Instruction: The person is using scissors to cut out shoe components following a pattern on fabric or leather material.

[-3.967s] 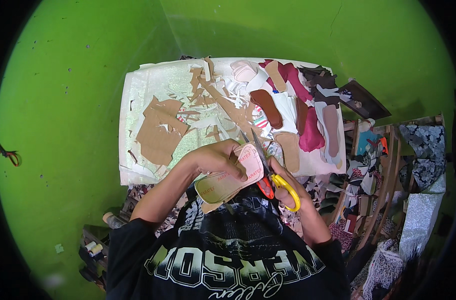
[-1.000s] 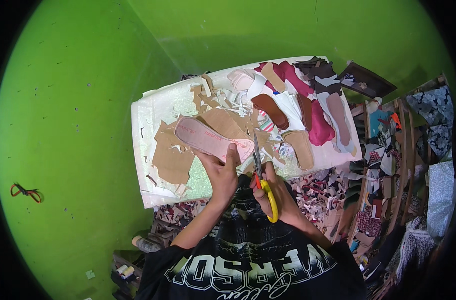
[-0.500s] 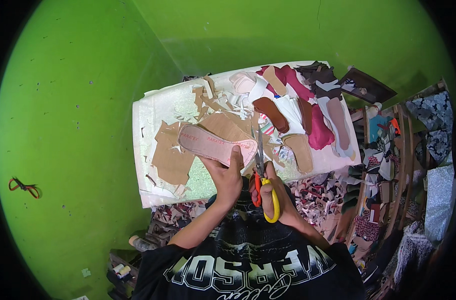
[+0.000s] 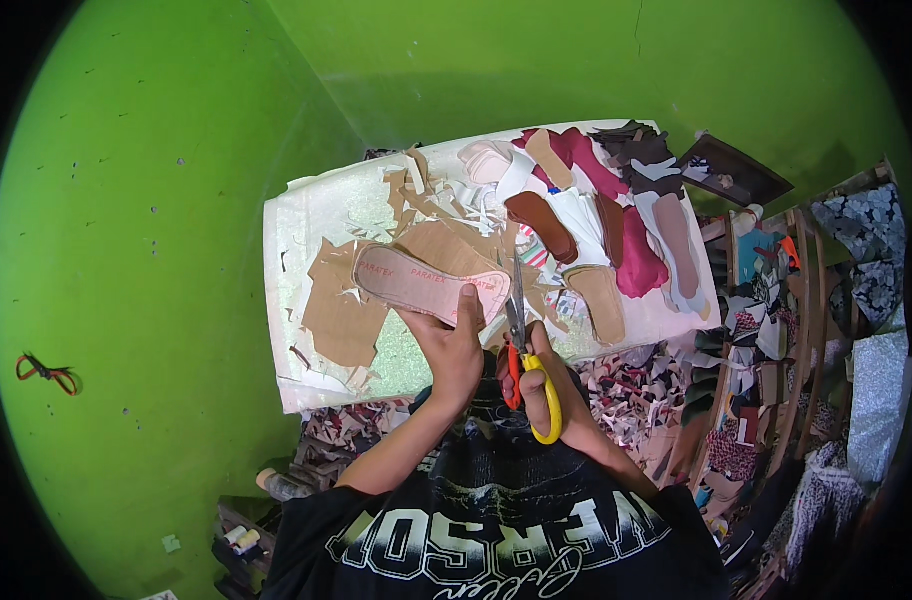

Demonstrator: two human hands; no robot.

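My left hand [image 4: 454, 345] grips a pale pink shoe insole [image 4: 411, 281] with red print, thumb on top near its right end and fingers beneath. A drawn or stitched line runs along the insole's edge. In my right hand [image 4: 551, 385] is a pair of scissors [image 4: 519, 325] with one orange-red and one yellow handle loop. The blades point away from me, slightly parted, right beside the insole's right end. Whether they touch the edge I cannot tell. Behind the insole lies a brown sheet [image 4: 454, 248] on the table, with another brown piece [image 4: 338, 305] to the left.
The white-covered table [image 4: 284, 240] carries brown offcuts [image 4: 416, 195], dark brown insoles [image 4: 544, 226], a tan insole [image 4: 600, 302] and maroon pieces [image 4: 640, 262]. Heaped scraps [image 4: 641, 390] lie below its near edge. Wooden shelving [image 4: 806, 330] stands right; a green wall [image 4: 156, 200] is at left.
The insole and my left hand have shifted very slightly left. The scissors stay beside its right end, with their blades a little closer together.
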